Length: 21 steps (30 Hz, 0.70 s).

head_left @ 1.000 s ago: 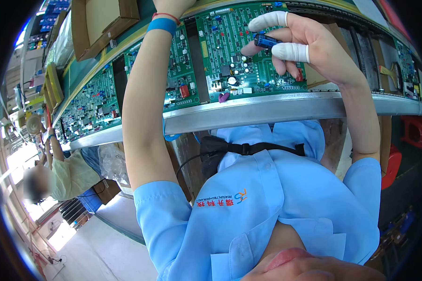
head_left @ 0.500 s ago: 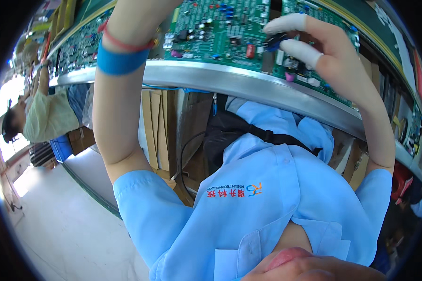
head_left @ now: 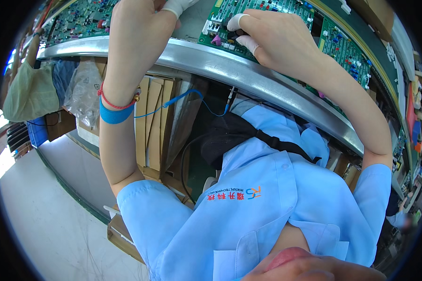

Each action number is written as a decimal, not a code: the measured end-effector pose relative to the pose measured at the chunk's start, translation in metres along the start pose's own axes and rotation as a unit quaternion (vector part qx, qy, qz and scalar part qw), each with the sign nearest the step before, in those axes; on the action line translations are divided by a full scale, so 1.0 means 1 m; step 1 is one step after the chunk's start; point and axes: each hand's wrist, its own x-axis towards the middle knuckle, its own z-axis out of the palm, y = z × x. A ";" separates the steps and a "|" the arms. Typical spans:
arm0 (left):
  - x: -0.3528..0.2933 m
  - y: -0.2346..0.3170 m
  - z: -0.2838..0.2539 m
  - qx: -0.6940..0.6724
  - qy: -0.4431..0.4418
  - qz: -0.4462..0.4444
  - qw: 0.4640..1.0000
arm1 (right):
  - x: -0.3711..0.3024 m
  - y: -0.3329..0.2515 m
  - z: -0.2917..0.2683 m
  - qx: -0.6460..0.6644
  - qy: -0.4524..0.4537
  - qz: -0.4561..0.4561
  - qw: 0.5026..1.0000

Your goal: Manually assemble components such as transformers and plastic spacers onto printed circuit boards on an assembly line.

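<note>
My right hand (head_left: 281,44) is over the near left corner of a green circuit board (head_left: 262,5). White finger cots cover its thumb and forefinger, which are closed on a small black part (head_left: 235,33) at the board's edge. A pink-purple component (head_left: 216,40) stands beside these fingertips. My left hand (head_left: 143,35) is further left, above the bare grey stretch beside the board. One white-capped finger of it points right; the other fingertips are hidden or cut off by the upper edge, so its grip is unclear. A blue band (head_left: 116,115) circles my left wrist.
A metal rail (head_left: 197,56) runs along the near side of the boards. More circuit boards lie to the left (head_left: 79,23) and right (head_left: 347,58). A blue cord (head_left: 192,91) hangs from the wristband to a clip below the rail. Folded cardboard (head_left: 150,122) stands underneath.
My left hand has come lower into view. My right hand has moved left and stays pinched on a dark part. The boards sit differently in the picture, with a bare gap now between them.
</note>
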 end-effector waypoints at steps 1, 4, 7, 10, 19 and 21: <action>-0.002 -0.002 -0.004 0.028 0.001 -0.002 1.000 | 0.000 -0.003 0.000 -0.020 -0.011 -0.004 1.000; -0.006 -0.009 -0.007 0.037 0.009 -0.019 0.999 | 0.003 -0.006 -0.002 -0.038 -0.012 -0.037 0.999; -0.009 -0.012 -0.007 0.021 0.012 -0.036 0.999 | 0.007 -0.008 -0.001 -0.084 -0.023 -0.027 0.996; -0.011 -0.011 -0.006 0.034 0.007 -0.048 0.998 | 0.008 -0.007 0.001 -0.087 -0.025 -0.028 0.996; -0.014 -0.010 -0.008 0.050 -0.011 -0.051 0.997 | 0.025 -0.017 -0.015 -0.045 -0.186 0.030 0.981; -0.014 -0.011 -0.007 0.060 -0.015 -0.057 0.996 | 0.024 -0.015 -0.013 -0.031 -0.155 0.020 0.987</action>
